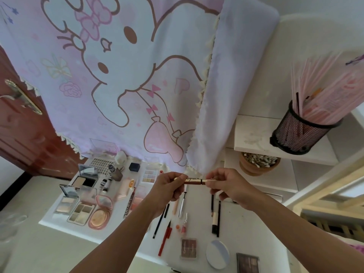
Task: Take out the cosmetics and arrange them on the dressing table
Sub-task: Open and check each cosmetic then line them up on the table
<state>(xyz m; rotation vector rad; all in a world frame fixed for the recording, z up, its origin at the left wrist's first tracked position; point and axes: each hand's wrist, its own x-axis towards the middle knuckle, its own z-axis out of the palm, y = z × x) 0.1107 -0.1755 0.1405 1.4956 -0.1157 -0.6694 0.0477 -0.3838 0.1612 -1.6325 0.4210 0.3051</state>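
Observation:
A slim gold cosmetic tube [194, 181] is held level above the white dressing table [236, 219], one end in each hand. My left hand [169, 186] pinches its left end and my right hand [226, 184] pinches its right end. Below them lie several pencils and pens, among them a red pen [165, 240] and black pencils [215, 217]. To the left sit open powder compacts [82, 182], a quad eyeshadow palette [80, 212] and a round pink compact [99, 215]. Nearer me are a brown palette [188, 248] and a white round puff [217, 254].
A pink cartoon curtain [118, 75] hangs behind the table. On the right, white shelves [254, 138] carry a black mesh cup of pink straws [299, 133] and a clay pot of cotton swabs [258, 163]. A brown door [25, 123] stands at the left.

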